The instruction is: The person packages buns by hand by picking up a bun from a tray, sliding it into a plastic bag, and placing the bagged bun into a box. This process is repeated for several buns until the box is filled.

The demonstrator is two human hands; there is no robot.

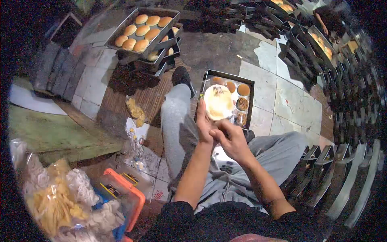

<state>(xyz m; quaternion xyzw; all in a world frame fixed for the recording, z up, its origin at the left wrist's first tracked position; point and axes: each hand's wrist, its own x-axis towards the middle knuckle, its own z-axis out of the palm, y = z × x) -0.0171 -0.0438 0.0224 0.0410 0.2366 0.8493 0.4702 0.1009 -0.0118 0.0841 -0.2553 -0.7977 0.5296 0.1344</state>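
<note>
My left hand (pixel 204 121) is wrapped round the left side of a pale round bun (pixel 218 105), which appears to sit in a clear plastic bag with dark print near its top. Close against the bun's lower edge, my right hand (pixel 231 139) has its fingers pinched together, seemingly on the end of the bag. Its fingertips are partly hidden. Just beyond both hands lies a dark square tray (pixel 250 86) holding several brown-topped buns (pixel 243 89) and some with dark topping (pixel 242 104). The bun in hand covers part of that tray.
Stacked trays with golden buns (pixel 142 30) stand ahead on the left. An orange-rimmed crate (pixel 137 191) and plastic bags (pixel 56 197) lie at lower left. Yellowish scraps (pixel 135 111) are on the floor. Dark metal trays (pixel 342 169) line the right, where another person's arm (pixel 321 22) shows.
</note>
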